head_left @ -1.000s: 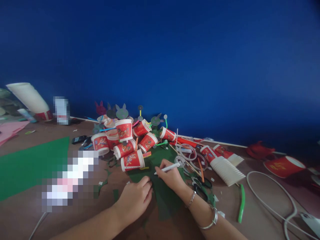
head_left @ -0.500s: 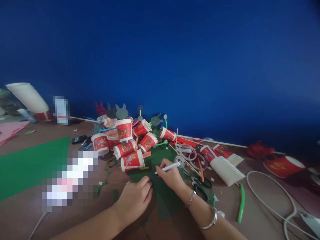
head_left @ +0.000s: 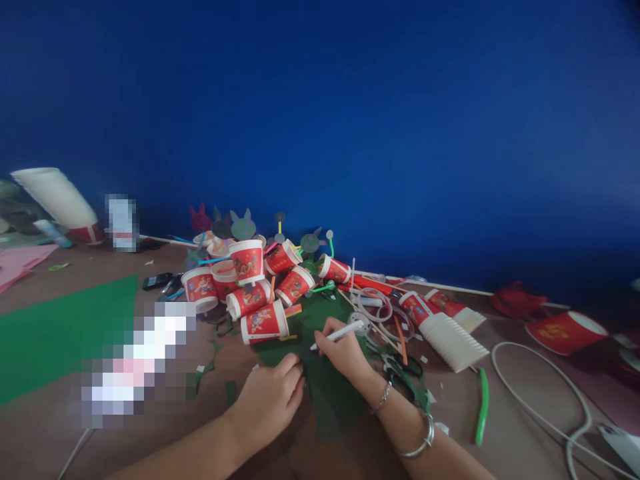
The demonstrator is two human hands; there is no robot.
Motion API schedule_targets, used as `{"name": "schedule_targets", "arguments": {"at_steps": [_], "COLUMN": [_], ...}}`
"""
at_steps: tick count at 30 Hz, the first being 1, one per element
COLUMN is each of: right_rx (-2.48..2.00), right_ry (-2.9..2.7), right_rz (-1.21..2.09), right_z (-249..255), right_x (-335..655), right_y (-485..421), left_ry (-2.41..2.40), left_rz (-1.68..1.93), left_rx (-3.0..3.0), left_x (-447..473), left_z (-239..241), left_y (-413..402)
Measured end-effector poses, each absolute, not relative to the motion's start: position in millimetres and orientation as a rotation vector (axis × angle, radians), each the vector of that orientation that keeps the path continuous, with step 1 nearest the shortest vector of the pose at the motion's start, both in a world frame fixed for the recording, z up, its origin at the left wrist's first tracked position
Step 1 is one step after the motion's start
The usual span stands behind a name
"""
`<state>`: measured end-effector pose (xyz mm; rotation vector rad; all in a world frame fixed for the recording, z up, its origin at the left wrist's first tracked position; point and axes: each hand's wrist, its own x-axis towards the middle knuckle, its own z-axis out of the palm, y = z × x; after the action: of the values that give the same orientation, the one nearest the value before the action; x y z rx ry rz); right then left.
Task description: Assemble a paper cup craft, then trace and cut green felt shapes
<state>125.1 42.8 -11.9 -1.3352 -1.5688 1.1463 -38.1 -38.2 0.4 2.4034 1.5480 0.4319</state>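
Observation:
A white marker pen (head_left: 340,333) is gripped between the fingers of my right hand (head_left: 345,353), its tip slanting down to the left over a dark green sheet of paper (head_left: 333,400). My left hand (head_left: 273,393) is closed, its curled fingertips pressing on the left edge of that sheet. Just beyond the hands lies a red printed paper cup (head_left: 265,322) on its side, in front of a heap of similar cups. Among them stand green animal-head cutouts (head_left: 243,225). Whatever mark the tip makes is too small to tell.
Scissors (head_left: 400,380) and coiled clear tubing (head_left: 377,307) lie right of my right hand. Further right are stacked paper cups (head_left: 453,340), a green tube (head_left: 482,407) and a white cable (head_left: 540,393). At left is another green sheet (head_left: 65,333). A blue wall (head_left: 320,120) rises behind.
My right hand and the marker pen have shifted very slightly to the right. The left hand stays on the sheet's edge.

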Motion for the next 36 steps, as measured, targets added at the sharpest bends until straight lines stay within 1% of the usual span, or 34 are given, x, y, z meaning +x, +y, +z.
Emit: {"name": "schedule_targets", "arguments": {"at_steps": [4,7,13,17,20,25,29,32,36], "right_rx": [-1.232,-1.173,-1.063,-1.100,-1.159,-1.162,-1.142,-1.171,-1.211], "right_ry": [-1.204,-1.108,-1.068,-1.044,-1.094,-1.259,-1.358,-1.411,-1.534], "right_rz": [1.326,1.365,1.475,1.544,1.416,1.199,1.094,1.050,0.905], "right_z": [-7.2,-2.1,22.1,39.4,43.3,37.7,30.9,24.5,13.6], "right_x": [129.8,134.4,143.4,145.0,140.4,128.9,125.8,125.9,127.0], "right_y": [47.1,50.8,53.3,44.6,31.9,9.9,3.1,1.1,-5.3], "left_ry": [1.560,1.564,1.527,1.427,1.315,1.265,1.234,1.130,1.005], "left_rz": [0.411,0.410,0.760,0.930,0.988,0.964,1.000,1.038,1.056], "left_rx": [2.407,2.394,2.126,1.937,1.805,1.750,1.747,1.710,1.684], "left_x": [-38.0,-38.6,-44.4,-42.7,-35.3,-20.2,-8.7,0.8,11.3], "left_z": [0.3,0.7,3.2,3.7,3.6,4.6,3.2,1.8,-2.1], "left_y": [-37.6,-36.0,-27.2,-20.4,-17.4,-15.0,-11.6,-10.9,-17.4]}}
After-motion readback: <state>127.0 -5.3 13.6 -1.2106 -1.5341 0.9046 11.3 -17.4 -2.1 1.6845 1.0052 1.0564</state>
